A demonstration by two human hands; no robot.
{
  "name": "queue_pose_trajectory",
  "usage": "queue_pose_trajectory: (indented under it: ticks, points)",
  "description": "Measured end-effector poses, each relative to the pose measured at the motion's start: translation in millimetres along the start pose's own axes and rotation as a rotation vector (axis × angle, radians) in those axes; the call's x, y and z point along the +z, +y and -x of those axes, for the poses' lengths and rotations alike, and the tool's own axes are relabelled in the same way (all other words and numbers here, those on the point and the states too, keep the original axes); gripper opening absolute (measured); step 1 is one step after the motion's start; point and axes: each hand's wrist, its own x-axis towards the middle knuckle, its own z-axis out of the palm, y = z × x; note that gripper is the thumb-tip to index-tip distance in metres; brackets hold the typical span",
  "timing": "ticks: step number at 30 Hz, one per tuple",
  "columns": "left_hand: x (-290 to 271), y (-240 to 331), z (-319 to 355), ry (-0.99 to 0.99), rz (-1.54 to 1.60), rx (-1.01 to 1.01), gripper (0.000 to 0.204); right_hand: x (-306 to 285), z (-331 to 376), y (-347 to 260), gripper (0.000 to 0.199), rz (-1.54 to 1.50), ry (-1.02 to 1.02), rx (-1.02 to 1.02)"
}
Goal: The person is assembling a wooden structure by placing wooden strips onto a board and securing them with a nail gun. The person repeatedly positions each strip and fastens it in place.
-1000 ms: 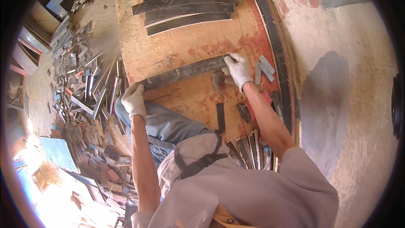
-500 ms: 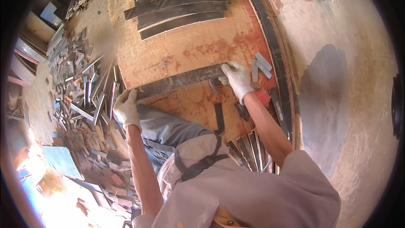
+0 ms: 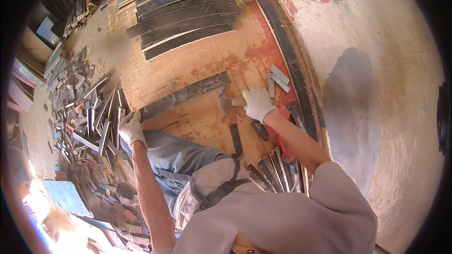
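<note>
My left hand, in a white work glove, is closed on the left end of a dark, worn wooden strip. The strip lies slantwise across the wooden work surface, and its right end is free. To the right of that end, my gloved right hand is closed round the wooden handle of a hammer. The hammer's head points left, beside the strip and apart from it. Just past my right hand lie several short grey blocks.
Long dark strips are stacked at the far end. A red tool with a hose lies under my right forearm, near narrow strips. A short black piece lies nearer me. Offcuts heap up on the left; a wall stands right.
My right hand has let go of the strip's right end and taken hold of the hammer. My left hand keeps the other end. The whole view has shifted slightly.
</note>
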Motion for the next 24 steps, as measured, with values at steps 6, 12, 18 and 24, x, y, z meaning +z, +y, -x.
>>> queue_pose_trajectory:
  ticks: [6,12,18,24]
  points:
    - [1.5,20.0,9.9,0.003,-0.015,-0.001,0.026,-23.3,28.2,41.0,0.033,-0.235,0.227,-0.255]
    - [-1.2,16.6,13.2,0.061,-0.006,0.023,0.024,-45.4,57.3,67.8,0.034,-0.446,0.631,0.036]
    - [-5.3,13.9,14.7,0.015,0.094,-0.054,0.029,-27.4,-21.9,-3.0,0.027,-0.43,0.779,0.163]
    - [-3.0,18.4,20.0,-0.003,0.133,-0.035,0.03,17.2,-69.0,-50.2,0.037,-1.59,0.402,0.408]
